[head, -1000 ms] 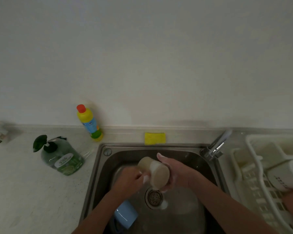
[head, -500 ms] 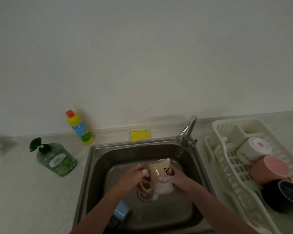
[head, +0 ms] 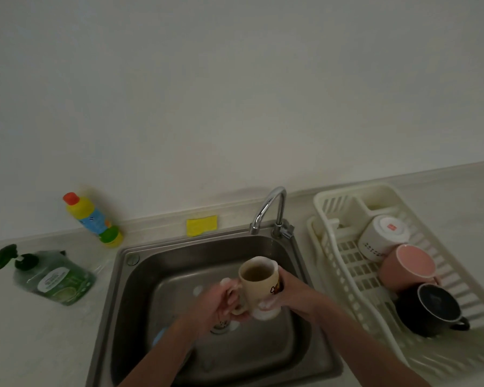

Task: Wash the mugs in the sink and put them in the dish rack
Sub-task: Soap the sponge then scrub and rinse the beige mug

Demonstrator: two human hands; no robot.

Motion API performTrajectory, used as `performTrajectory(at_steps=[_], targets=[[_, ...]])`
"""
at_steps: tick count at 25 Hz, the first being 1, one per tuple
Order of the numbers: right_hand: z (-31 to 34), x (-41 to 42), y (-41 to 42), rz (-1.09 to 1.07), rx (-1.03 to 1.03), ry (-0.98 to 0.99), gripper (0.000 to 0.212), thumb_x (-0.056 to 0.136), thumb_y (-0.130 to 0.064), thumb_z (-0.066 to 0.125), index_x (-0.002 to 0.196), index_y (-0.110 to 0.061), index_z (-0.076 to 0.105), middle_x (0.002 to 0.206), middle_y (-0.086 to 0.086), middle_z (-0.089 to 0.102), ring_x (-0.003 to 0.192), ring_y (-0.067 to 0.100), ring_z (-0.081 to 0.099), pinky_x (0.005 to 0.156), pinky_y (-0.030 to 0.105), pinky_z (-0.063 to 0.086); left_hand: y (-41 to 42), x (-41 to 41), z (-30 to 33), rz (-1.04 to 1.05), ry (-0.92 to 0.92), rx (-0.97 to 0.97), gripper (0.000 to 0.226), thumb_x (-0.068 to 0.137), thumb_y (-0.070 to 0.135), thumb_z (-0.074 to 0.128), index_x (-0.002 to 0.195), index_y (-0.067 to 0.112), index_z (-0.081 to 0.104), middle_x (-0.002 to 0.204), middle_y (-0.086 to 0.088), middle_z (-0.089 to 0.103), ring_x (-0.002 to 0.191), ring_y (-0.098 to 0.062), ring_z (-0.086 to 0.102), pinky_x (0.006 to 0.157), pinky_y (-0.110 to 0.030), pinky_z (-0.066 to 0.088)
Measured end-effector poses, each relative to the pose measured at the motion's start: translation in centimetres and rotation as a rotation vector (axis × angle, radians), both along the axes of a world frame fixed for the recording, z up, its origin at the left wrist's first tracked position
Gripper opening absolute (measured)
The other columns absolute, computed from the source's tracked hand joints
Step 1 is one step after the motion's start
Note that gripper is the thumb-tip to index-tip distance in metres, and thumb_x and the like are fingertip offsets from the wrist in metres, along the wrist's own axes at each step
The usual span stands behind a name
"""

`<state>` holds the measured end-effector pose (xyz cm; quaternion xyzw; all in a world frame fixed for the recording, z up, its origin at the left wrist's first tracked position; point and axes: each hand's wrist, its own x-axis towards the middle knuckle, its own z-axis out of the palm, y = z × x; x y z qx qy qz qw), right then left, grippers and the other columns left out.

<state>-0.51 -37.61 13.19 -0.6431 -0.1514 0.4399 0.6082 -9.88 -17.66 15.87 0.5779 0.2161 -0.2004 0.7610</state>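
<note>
— What's on my counter [head: 39, 344]?
— Far left, a green soap bottle [head: 53, 277] and a yellow bottle [head: 92, 219]; a yellow sponge [head: 201, 225] behind the sink [head: 118, 303]; the rack [head: 333, 247] on the right.

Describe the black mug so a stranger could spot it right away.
Look right of the sink at the white dish rack. Three mugs lie in a row there; the black mug is nearest the viewer, beside the pink mug, and the only dark one.

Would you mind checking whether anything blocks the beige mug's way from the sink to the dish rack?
Nothing visible does. The beige mug is held above the sink; the dish rack lies just right, its near-left slats bare beside three mugs.
</note>
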Motion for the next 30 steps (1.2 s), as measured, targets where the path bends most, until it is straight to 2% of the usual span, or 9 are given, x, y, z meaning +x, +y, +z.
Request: performTrajectory(at_steps=[4, 7, 10, 12, 15, 20, 23, 27, 30], targets=[[-0.9, 1.4, -0.9, 0.005, -0.003, -0.100, 0.083, 0.063, -0.009, 0.089, 0.135, -0.025, 0.051, 0.127, 0.003, 0.064, 0.121, 0.022, 0.059, 0.100, 0.048, 0.052, -1.5, 1.0, -0.9, -0.013, -0.073, 0.220, 0.045, 0.098, 0.032, 0.048, 0.055, 0.016, 0.048, 0.061, -0.015, 0.045, 0.073, -0.035, 0.052, 0.075, -0.041, 0.056], [-1.4, 2.9, -1.1, 0.017, -0.039, -0.160, 0.082, 0.058, -0.016, 0.090, 0.132, -0.025, 0.055, 0.123, 0.000, 0.067, 0.117, 0.018, 0.062, 0.097, 0.044, 0.054, -2.7, 1.9, -1.5, 0.038, -0.063, 0.340, 0.039, 0.095, 0.025, 0.055, 0.057, 0.014, 0.051, 0.060, -0.014, 0.050, 0.069, -0.034, 0.057, 0.069, -0.033, 0.055], [-1.6, 4.9, -1.0, 0.051, -0.192, -0.285, 0.067, 0.061, -0.016, 0.086, 0.123, -0.022, 0.062, 0.110, -0.003, 0.072, 0.106, 0.013, 0.067, 0.093, 0.041, 0.057, -3.4, 2.5, -1.9, 0.111, 0.000, 0.463, 0.018, 0.097, 0.017, 0.058, 0.082, 0.009, 0.065, 0.078, -0.010, 0.068, 0.075, -0.022, 0.068, 0.071, -0.030, 0.057], [-1.0, 6.6, -0.8, 0.086, -0.342, -0.436, 0.052, 0.070, -0.012, 0.081, 0.118, -0.023, 0.064, 0.107, -0.007, 0.072, 0.099, 0.007, 0.067, 0.090, 0.032, 0.056, -3.5, 3.1, -2.3, 0.134, 0.014, 0.571, 0.015, 0.096, 0.020, 0.060, 0.093, 0.007, 0.067, 0.090, -0.011, 0.072, 0.084, -0.023, 0.071, 0.075, -0.032, 0.061], [-0.2, 8.8, -0.5, 0.008, -0.526, -0.722, 0.043, 0.081, -0.019, 0.073, 0.122, -0.022, 0.062, 0.117, -0.005, 0.066, 0.104, 0.007, 0.060, 0.078, 0.010, 0.041, -3.4, 3.6, -2.6, 0.156, 0.019, 0.665, 0.024, 0.095, 0.022, 0.062, 0.091, 0.000, 0.068, 0.086, -0.015, 0.073, 0.080, -0.022, 0.072, 0.078, -0.039, 0.060], [-2.0, 11.4, 0.0, -0.108, -0.687, -0.905, 0.057, 0.086, -0.030, 0.065, 0.140, -0.019, 0.049, 0.142, 0.006, 0.045, 0.134, 0.022, 0.039, 0.112, 0.034, 0.032, -3.6, 4.0, -2.3, 0.206, 0.020, 0.696, 0.025, 0.091, 0.030, 0.068, 0.083, 0.006, 0.068, 0.077, -0.009, 0.073, 0.078, -0.024, 0.073, 0.078, -0.038, 0.059], [-2.4, 12.2, 0.3, -0.090, -0.748, -0.869, 0.060, 0.086, -0.033, 0.064, 0.142, -0.018, 0.046, 0.146, 0.011, 0.040, 0.136, 0.028, 0.037, 0.114, 0.038, 0.033, -3.8, 4.1, -2.0, 0.195, 0.013, 0.718, 0.024, 0.088, 0.033, 0.071, 0.076, 0.012, 0.068, 0.073, -0.007, 0.073, 0.076, -0.023, 0.073, 0.076, -0.036, 0.059], [-2.8, 12.5, 0.5, -0.058, -0.711, -0.854, 0.055, 0.088, -0.029, 0.064, 0.138, -0.011, 0.050, 0.137, 0.014, 0.050, 0.129, 0.027, 0.045, 0.108, 0.036, 0.037, -3.5, 3.8, -1.7, 0.180, 0.009, 0.723, 0.025, 0.085, 0.037, 0.072, 0.073, 0.016, 0.067, 0.070, -0.005, 0.072, 0.076, -0.024, 0.072, 0.079, -0.043, 0.060], [-2.8, 12.5, 0.8, -0.163, -0.702, -0.892, 0.049, 0.090, -0.029, 0.062, 0.135, -0.012, 0.053, 0.137, 0.013, 0.046, 0.126, 0.027, 0.044, 0.105, 0.036, 0.040, -3.7, 3.6, -1.3, 0.198, 0.018, 0.710, 0.039, 0.071, 0.054, 0.071, 0.072, 0.015, 0.067, 0.075, -0.011, 0.072, 0.079, -0.029, 0.072, 0.081, -0.049, 0.059]])
